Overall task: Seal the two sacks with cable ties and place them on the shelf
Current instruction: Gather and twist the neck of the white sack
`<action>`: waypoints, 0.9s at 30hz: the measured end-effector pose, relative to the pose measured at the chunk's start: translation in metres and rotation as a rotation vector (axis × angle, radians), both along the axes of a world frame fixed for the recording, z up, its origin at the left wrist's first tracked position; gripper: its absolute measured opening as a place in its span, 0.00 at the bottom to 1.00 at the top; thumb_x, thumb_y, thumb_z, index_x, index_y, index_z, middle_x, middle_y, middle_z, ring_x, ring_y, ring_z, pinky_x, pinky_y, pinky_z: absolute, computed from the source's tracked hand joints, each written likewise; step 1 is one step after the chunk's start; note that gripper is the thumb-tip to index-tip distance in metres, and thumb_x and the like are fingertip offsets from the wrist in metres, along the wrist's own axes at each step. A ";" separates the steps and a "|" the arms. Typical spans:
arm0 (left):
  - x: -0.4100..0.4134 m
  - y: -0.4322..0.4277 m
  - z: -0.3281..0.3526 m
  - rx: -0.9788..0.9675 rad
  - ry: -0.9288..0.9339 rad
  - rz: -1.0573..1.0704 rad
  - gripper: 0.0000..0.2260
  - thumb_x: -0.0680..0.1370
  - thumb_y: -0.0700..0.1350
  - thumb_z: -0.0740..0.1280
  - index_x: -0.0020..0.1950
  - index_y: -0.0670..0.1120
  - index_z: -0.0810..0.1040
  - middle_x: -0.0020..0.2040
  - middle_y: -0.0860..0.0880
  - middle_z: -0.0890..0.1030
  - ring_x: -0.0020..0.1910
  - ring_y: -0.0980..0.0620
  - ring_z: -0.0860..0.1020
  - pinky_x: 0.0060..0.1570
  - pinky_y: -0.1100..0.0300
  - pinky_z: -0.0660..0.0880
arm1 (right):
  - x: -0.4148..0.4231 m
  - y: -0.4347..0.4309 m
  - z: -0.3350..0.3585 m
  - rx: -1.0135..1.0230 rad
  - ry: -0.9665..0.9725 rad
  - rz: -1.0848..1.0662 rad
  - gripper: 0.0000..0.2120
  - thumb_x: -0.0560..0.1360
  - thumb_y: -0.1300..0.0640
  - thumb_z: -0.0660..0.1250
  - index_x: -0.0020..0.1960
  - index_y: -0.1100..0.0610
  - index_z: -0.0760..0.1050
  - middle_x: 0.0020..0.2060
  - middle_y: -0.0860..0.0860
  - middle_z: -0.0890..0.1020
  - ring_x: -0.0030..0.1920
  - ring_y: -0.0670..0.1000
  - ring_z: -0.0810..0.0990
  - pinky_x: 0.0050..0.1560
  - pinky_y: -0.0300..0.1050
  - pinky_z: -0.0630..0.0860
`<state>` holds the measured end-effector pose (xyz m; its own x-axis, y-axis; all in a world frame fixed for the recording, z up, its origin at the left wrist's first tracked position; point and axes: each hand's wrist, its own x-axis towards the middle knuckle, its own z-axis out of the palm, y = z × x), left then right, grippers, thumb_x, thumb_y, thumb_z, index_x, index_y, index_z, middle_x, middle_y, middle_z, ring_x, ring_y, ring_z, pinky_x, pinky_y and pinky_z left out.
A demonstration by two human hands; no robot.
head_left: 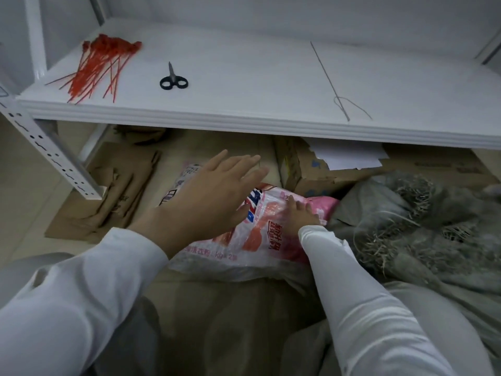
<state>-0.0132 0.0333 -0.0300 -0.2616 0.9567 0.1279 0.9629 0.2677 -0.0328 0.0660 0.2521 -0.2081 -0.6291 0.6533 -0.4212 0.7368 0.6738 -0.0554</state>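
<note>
Hands: both reach forward and down, past the front edge of the shelf, to a sack on the floor
Left hand (214, 191): released, palm down, fingers straight and close together over the upper part of the sack; whether it touches or hovers just above cannot be told
Right hand (301, 217): lower and further in, fingers spread flat on the sack's pink end, grasping nothing that shows; probably pinning the slippery plastic so it does not slide
Printed sack (260, 240): pink-and-white woven plastic with printed lettering, lying flat on the floor below the shelf, with no tie on it
Grey sack (406, 221): crumpled, with frayed straw-like strands, just right of the printed sack and touching it, also untied
Cable ties (100, 63): loose red bundle at the left end of the shelf, untouched, likely laid there to be in easy reach
Scissors (173, 78): black-handled, closed, near the ties; probably for trimming tie tails
Thin wire (330, 82): long, with a looped end, on the right part of the shelf, well apart from the ties
Shelf (271, 85): white board, wide bare middle where the sacks could go
Cardboard (108, 196): flattened pieces under the shelf, left of the printed sack
Stage: early by my judgement; the printed sack must be gathered at its mouth before any tie goes on
</note>
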 end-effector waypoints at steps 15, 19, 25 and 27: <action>-0.011 -0.002 -0.010 -0.167 -0.077 0.035 0.31 0.75 0.57 0.64 0.75 0.51 0.58 0.74 0.47 0.63 0.71 0.46 0.65 0.69 0.49 0.65 | -0.045 -0.047 0.096 -0.460 0.503 -0.168 0.09 0.76 0.56 0.67 0.50 0.61 0.81 0.44 0.56 0.83 0.46 0.55 0.81 0.49 0.47 0.77; 0.000 -0.007 -0.013 -0.177 -0.078 0.022 0.35 0.71 0.64 0.67 0.73 0.50 0.62 0.69 0.47 0.69 0.66 0.47 0.69 0.64 0.48 0.69 | -0.024 -0.063 0.128 -0.638 0.512 -0.182 0.10 0.75 0.61 0.66 0.53 0.63 0.81 0.47 0.58 0.84 0.47 0.56 0.82 0.53 0.48 0.78; 0.022 -0.012 -0.011 -0.073 -0.012 0.036 0.25 0.73 0.60 0.67 0.62 0.46 0.67 0.56 0.48 0.74 0.54 0.48 0.75 0.49 0.55 0.71 | 0.003 -0.089 0.149 -0.777 0.568 -0.240 0.07 0.73 0.60 0.68 0.49 0.61 0.81 0.53 0.62 0.82 0.55 0.60 0.81 0.61 0.56 0.76; 0.021 -0.012 -0.007 -0.038 0.018 0.063 0.21 0.75 0.57 0.66 0.61 0.46 0.68 0.55 0.47 0.74 0.52 0.46 0.76 0.47 0.54 0.72 | 0.013 -0.095 0.156 -0.965 0.662 -0.299 0.06 0.74 0.64 0.68 0.48 0.64 0.82 0.46 0.62 0.84 0.46 0.57 0.83 0.53 0.51 0.80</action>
<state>0.0078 0.0217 -0.0366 -0.3190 0.9428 0.0971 0.9436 0.3256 -0.0608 0.0795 0.1575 -0.0524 -0.7854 0.4040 -0.4690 0.4950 -0.0452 -0.8677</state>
